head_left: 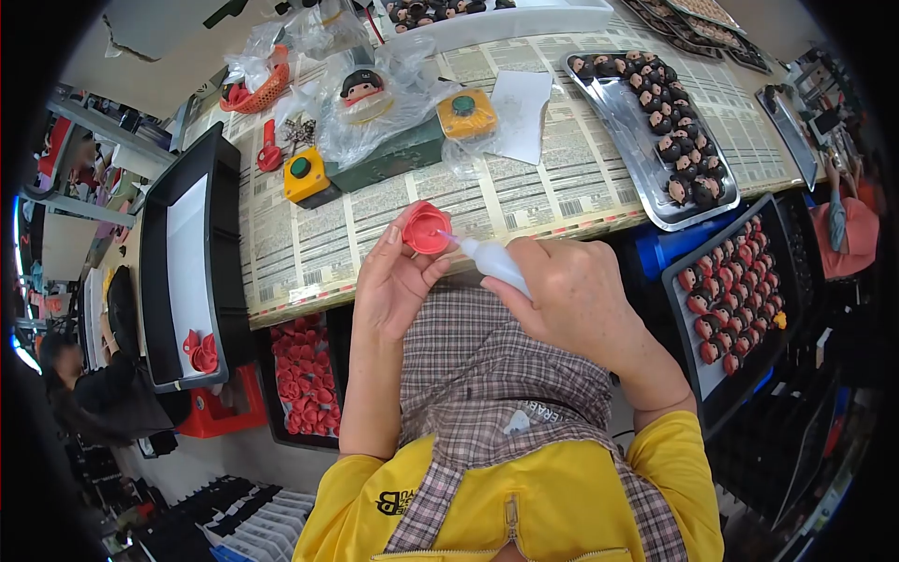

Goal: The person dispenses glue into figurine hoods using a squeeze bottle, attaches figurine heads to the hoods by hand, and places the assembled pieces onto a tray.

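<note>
My left hand point(391, 272) holds a small red hollow plastic part point(426, 228) by its rim, its open side turned up towards me. In my right hand point(571, 290) is a white squeeze bottle point(496, 264) with a thin nozzle, tilted so that the tip reaches the inside of the red part. Whether liquid is coming out is too small to tell. Both hands are above my lap, just in front of the table edge. Behind them on the table stands a green press fixture point(389, 167) with a doll head point(363, 92) wrapped in clear plastic.
Yellow button boxes point(309, 178) flank the fixture. A metal tray point(674, 211) holds dark-haired doll heads; a lower right tray point(735, 300) holds red-trimmed ones. Red parts fill a bin point(306, 379) below left, beside a black tray point(192, 262). Other people point(843, 225) sit nearby.
</note>
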Motion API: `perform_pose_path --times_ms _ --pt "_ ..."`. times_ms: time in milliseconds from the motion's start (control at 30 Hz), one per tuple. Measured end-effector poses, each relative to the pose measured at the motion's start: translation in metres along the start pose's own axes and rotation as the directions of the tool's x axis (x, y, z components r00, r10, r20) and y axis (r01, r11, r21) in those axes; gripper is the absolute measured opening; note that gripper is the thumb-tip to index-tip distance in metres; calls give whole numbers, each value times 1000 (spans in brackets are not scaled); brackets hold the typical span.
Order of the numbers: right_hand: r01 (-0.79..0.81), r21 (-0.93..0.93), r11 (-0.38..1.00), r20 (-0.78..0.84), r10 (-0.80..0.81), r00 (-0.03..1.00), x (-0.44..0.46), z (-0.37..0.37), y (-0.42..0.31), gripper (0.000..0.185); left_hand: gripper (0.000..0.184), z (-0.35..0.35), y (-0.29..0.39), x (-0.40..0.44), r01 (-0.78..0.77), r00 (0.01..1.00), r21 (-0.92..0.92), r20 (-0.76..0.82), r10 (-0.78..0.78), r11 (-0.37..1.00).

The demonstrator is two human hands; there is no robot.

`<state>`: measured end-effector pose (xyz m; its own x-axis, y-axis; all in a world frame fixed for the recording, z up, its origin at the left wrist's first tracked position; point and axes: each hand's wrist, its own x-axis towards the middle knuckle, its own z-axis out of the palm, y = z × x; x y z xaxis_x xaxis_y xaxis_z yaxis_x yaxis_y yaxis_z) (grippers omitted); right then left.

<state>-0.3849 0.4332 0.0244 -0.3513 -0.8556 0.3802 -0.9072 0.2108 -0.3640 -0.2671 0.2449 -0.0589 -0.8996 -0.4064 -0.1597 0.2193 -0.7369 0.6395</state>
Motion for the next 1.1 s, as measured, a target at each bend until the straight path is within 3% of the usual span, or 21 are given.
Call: perform_pose_path --times_ms 1100 --pt "67 11 998 -50 -67 997 11 6 -8 26 47 8 4 -4 -69 997 30 44 68 997"
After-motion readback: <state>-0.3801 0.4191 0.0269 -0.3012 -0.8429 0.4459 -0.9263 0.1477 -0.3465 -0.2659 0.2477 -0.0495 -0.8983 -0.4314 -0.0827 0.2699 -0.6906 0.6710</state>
